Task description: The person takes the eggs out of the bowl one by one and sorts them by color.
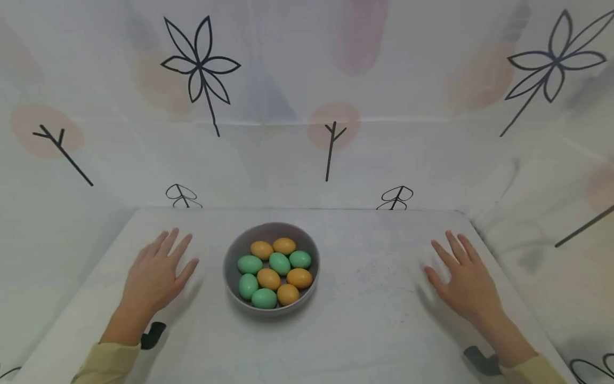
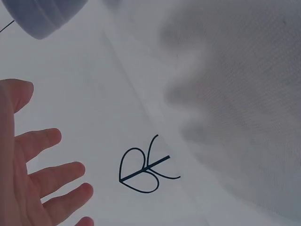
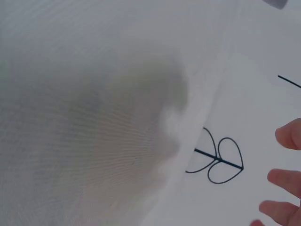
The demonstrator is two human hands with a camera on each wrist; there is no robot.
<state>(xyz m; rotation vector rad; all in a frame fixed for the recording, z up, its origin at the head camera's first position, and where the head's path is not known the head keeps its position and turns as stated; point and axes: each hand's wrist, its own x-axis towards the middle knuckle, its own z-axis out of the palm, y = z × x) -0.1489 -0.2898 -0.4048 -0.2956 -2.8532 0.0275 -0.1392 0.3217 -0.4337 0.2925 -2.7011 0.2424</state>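
A round grey bowl [image 1: 230, 288] stands on the white table, left of the middle in the head view. Inside it lie several orange eggs [image 1: 268, 279] and several green eggs [image 1: 264, 298]. To the bowl's left is my left hand [image 1: 155, 274], fingers spread, holding nothing and apart from the bowl. My right hand [image 1: 465, 285] is farther off on the bowl's right side, its fingers likewise spread around nothing. In the left wrist view the bowl's outer wall [image 2: 44, 16] shows at the top left. The right wrist view has only a grey corner of something [image 3: 277, 3] at its top edge.
The white table [image 1: 364, 330] ends at a pale cloth backdrop [image 1: 268, 165] printed with black flowers and twigs. Cloth also hangs along both sides. A dark strap [image 1: 153, 335] is by the left wrist, and another dark strap [image 1: 481, 361] by the right.
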